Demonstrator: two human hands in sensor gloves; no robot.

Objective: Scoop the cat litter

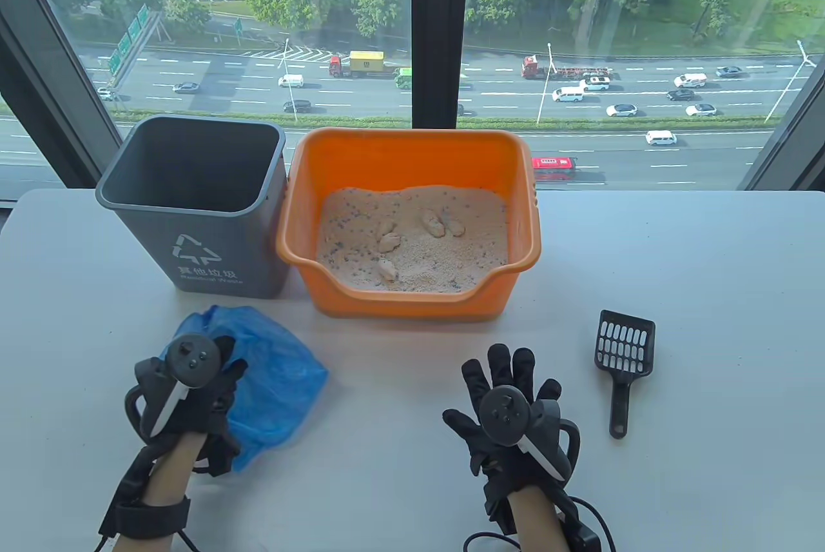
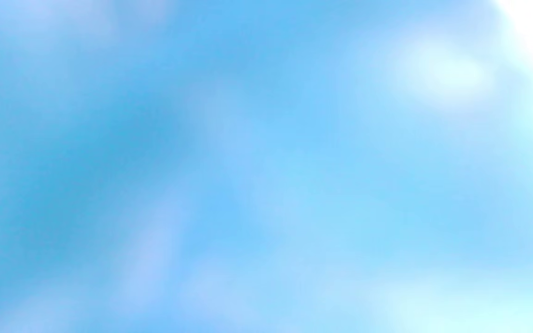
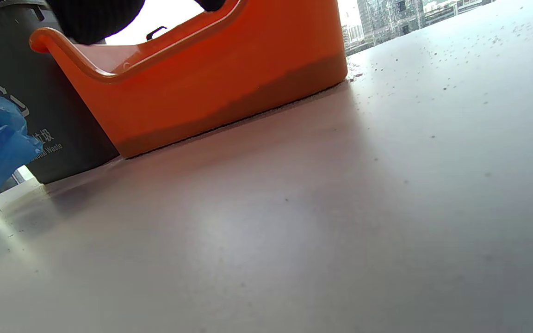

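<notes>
An orange litter box (image 1: 406, 302) holds pale litter (image 1: 419, 255) with several clumps (image 1: 436, 224). It also shows in the right wrist view (image 3: 211, 92). A black slotted scoop (image 1: 624, 352) lies on the white table (image 1: 709, 294), to the right of my right hand (image 1: 509, 366). That hand is empty, with its fingers spread just above the table. My left hand (image 1: 222, 365) rests on a crumpled blue plastic bag (image 1: 277, 378). Its fingers are mostly hidden, so its grip is unclear. The left wrist view shows only the blurred blue bag (image 2: 266, 166).
A grey waste bin (image 1: 193, 204) stands open left of the litter box, touching it, and also shows in the right wrist view (image 3: 7, 69). Windows run behind the table's far edge. Fine litter grains speckle the table (image 3: 433, 69) near the box.
</notes>
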